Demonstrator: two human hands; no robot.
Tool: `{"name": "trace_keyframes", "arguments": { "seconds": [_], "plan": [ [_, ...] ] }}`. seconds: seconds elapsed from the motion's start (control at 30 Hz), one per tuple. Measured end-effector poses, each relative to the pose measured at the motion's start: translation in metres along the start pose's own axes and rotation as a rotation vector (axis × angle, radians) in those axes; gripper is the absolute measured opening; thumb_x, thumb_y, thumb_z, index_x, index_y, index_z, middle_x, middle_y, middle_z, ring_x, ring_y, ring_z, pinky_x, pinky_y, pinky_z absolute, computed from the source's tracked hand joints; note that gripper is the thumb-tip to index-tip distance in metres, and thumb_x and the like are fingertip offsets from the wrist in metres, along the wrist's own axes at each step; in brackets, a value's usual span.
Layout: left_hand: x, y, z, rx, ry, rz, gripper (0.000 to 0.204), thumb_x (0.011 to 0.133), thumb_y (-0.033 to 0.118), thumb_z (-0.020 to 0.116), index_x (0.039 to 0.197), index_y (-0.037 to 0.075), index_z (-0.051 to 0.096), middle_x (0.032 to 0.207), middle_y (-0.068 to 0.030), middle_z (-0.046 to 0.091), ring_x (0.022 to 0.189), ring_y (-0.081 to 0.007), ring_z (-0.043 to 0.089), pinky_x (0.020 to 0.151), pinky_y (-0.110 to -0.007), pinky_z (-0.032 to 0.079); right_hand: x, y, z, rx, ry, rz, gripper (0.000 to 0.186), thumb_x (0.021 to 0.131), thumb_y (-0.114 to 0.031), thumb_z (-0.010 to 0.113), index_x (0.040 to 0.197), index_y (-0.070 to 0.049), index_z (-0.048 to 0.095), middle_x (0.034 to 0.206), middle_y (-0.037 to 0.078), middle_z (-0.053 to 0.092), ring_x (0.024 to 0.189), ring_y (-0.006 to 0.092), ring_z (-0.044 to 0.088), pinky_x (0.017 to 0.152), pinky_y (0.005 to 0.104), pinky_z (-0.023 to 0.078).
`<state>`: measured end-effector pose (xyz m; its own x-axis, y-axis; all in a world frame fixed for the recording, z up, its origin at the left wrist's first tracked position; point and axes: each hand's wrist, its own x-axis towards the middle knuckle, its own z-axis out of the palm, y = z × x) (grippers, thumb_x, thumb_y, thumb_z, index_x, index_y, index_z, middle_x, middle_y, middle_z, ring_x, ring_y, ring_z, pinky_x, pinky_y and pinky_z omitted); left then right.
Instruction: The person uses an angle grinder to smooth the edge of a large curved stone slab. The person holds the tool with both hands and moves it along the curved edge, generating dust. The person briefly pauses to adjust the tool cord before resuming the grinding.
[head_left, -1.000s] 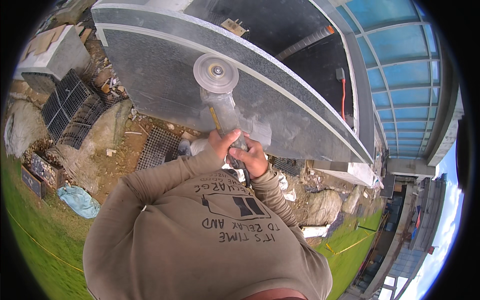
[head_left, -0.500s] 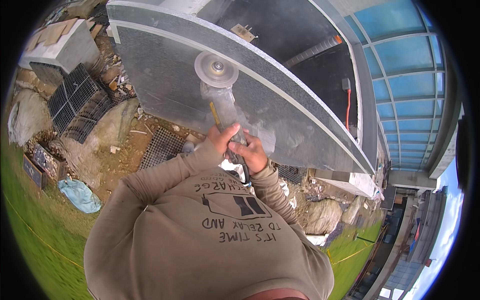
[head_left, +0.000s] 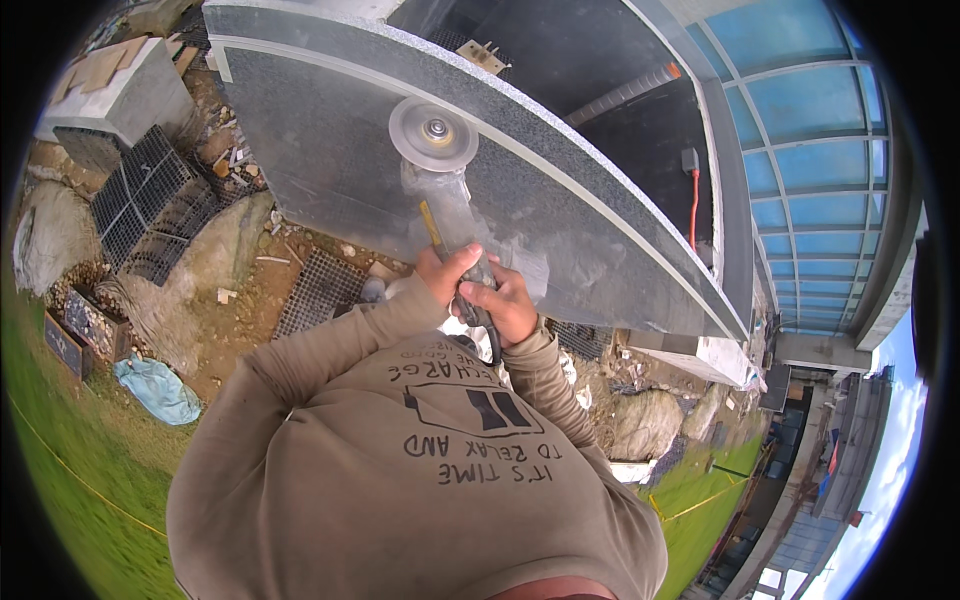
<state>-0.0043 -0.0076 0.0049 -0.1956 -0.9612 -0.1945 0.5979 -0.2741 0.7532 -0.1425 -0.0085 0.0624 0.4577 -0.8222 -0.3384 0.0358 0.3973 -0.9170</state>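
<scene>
An angle grinder is held out in front of the chest, its disc laid over the dark speckled panel, close to the pale strip near the panel's upper edge; whether the panel is touched by the disc cannot be told. The grinder's body is gripped near its rear end by the left hand, fingers curled round it, and just behind by the right hand, likewise closed on it with the thumb laid across. Both hands seem to be set well back so that the disc is kept away from them and the tool is steadied. On the grinder a yellow mark is seen, but nothing legible can be made out there. Dark hand-drawn-looking lettering and a battery-shaped outline are borne by the tan shirt, upside down in this view. Farther out, a black plastic grid is laid on the ground, and a crumpled light-blue sheet is left beside the grass.
</scene>
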Motion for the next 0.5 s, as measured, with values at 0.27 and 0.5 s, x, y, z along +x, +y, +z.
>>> {"name": "trace_keyframes", "arguments": {
  "seconds": [0.27,0.5],
  "plan": [
    [-0.009,-0.007,0.018,-0.026,-0.01,0.05,0.057,0.087,0.053,0.057,0.107,0.001,0.068,0.08,-0.0081,0.068,0.058,-0.0122,0.062,0.044,-0.025,0.048,-0.019,0.001,-0.005,-0.005,0.035,-0.001,0.039,0.089,-0.009,0.067,0.118,0.013,0.053,0.089,0.011,0.065,0.073,0.0156,0.063,0.064,0.0274,0.051],
    [-0.008,-0.015,0.019,-0.026,-0.03,0.039,0.056,0.088,0.052,0.058,0.107,0.0,0.068,0.084,-0.0088,0.069,0.06,-0.0123,0.062,0.045,-0.025,0.048,-0.024,0.004,-0.011,-0.047,0.041,-0.004,0.044,0.089,-0.011,0.067,0.123,0.013,0.052,0.089,0.012,0.065,0.072,0.0176,0.064,0.063,0.0281,0.052]
  ]
}}
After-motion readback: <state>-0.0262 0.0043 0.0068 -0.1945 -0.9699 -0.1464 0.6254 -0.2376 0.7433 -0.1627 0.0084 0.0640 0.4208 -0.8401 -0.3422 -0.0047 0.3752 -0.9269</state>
